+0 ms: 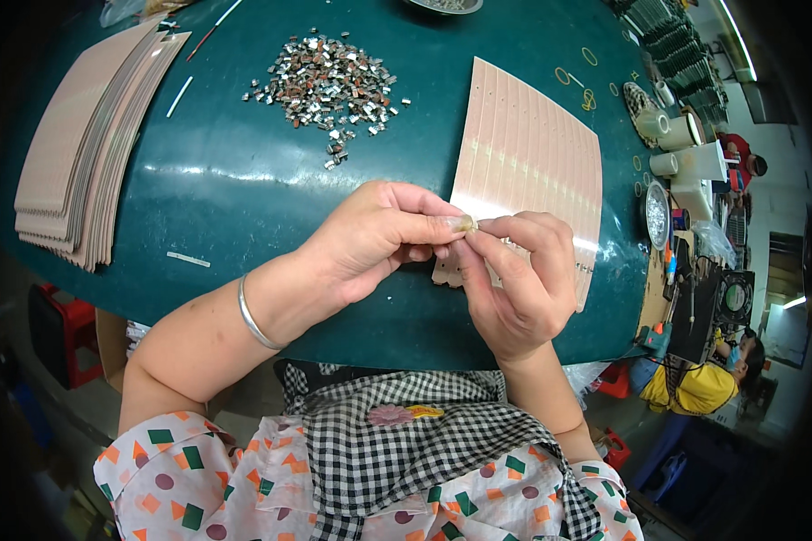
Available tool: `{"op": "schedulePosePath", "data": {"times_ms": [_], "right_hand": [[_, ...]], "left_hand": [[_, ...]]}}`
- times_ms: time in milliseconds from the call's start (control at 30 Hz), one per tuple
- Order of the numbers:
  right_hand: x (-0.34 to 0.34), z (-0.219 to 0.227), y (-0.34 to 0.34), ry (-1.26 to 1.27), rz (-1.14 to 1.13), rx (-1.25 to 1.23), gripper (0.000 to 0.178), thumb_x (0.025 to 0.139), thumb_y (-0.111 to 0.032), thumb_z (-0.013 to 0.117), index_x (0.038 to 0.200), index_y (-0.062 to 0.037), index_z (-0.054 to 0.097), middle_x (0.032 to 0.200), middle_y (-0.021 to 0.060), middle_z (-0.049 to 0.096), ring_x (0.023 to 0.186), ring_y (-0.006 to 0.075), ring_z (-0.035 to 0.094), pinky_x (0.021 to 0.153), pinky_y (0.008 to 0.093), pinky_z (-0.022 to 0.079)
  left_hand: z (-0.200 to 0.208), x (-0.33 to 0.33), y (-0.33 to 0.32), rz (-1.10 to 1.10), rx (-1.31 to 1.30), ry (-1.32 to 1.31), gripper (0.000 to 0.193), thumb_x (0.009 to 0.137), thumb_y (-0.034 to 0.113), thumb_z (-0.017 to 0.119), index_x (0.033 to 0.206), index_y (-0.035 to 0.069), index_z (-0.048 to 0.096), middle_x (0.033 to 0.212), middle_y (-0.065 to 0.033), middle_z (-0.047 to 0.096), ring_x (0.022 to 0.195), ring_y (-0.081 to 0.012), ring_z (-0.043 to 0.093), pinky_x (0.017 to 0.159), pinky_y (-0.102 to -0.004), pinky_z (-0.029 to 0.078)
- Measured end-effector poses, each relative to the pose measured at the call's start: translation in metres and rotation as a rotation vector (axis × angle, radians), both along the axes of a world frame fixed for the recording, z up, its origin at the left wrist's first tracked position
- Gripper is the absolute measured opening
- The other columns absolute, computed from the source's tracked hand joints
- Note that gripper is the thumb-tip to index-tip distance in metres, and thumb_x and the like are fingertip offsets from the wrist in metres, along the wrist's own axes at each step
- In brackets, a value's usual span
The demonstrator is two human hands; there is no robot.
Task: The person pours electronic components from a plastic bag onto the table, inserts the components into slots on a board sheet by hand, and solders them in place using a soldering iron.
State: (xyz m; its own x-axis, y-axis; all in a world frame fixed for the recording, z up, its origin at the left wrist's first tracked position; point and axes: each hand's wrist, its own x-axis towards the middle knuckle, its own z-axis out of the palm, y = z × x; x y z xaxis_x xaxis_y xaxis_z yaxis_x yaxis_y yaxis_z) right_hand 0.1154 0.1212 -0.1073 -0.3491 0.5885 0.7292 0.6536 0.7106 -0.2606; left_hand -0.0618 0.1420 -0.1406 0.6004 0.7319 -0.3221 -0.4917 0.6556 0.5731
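My left hand point(383, 236) and my right hand point(525, 279) meet over the near edge of a beige panel point(528, 158). Thumb and fingertips of both are pinched together around something tiny, mostly hidden by the fingers, so I cannot make out what it is. Thin parallel strips make up the panel, which lies flat on the green table, and small metal bits show along its near edge. Beyond my left hand lies a loose pile of small metal clip-like parts point(329, 86), silver and reddish brown.
At the left stands a tall stack of similar beige panels point(81, 144). A metal bowl point(447, 4) sits at the far edge. Rubber bands point(589, 99) are scattered at the right, near white cups and rolls point(681, 132). A person in yellow point(704, 389) is beyond the table's right side.
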Motion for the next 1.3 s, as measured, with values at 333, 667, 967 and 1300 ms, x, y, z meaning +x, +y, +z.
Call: {"op": "schedulePosePath", "data": {"times_ms": [333,667,967,1300], "right_hand": [[0.010,-0.003,0.007,0.104,-0.029,-0.257,0.016,0.065,0.005,0.072,0.078,-0.0014,0.066,0.082,0.0085,0.064,0.078,0.0263,0.060,0.068,0.0348,0.047],[0.011,-0.025,0.016,0.027,-0.057,-0.493,0.011,0.070,0.005,0.069,0.078,-0.0021,0.065,0.085,0.0079,0.065,0.082,0.0250,0.059,0.078,0.0346,0.044],[0.008,-0.027,0.016,-0.054,-0.062,-0.412,0.013,0.067,0.004,0.070,0.077,-0.0034,0.066,0.082,0.0062,0.065,0.082,0.0248,0.059,0.076,0.0352,0.044],[0.014,-0.012,0.017,-0.171,-0.048,-0.390,0.017,0.068,0.000,0.070,0.084,-0.0049,0.067,0.092,0.0063,0.065,0.084,0.0275,0.060,0.079,0.0376,0.045]], "left_hand": [[0.005,0.007,-0.001,0.125,0.134,0.302,0.015,0.084,0.011,0.072,0.094,-0.001,0.070,0.079,-0.0026,0.066,0.069,-0.0086,0.059,0.066,-0.0241,0.049],[0.000,0.001,-0.006,-0.044,1.088,1.255,0.011,0.074,0.013,0.074,0.082,0.006,0.072,0.081,-0.0100,0.066,0.077,-0.0295,0.064,0.070,-0.0405,0.050],[0.000,0.000,-0.007,-0.106,1.110,1.281,0.011,0.076,0.014,0.072,0.084,0.008,0.072,0.084,-0.0080,0.064,0.084,-0.0286,0.063,0.073,-0.0414,0.050],[-0.006,-0.002,-0.008,-0.042,1.153,1.168,0.013,0.073,0.008,0.073,0.085,0.005,0.070,0.084,-0.0097,0.064,0.084,-0.0302,0.063,0.073,-0.0413,0.050]]}}
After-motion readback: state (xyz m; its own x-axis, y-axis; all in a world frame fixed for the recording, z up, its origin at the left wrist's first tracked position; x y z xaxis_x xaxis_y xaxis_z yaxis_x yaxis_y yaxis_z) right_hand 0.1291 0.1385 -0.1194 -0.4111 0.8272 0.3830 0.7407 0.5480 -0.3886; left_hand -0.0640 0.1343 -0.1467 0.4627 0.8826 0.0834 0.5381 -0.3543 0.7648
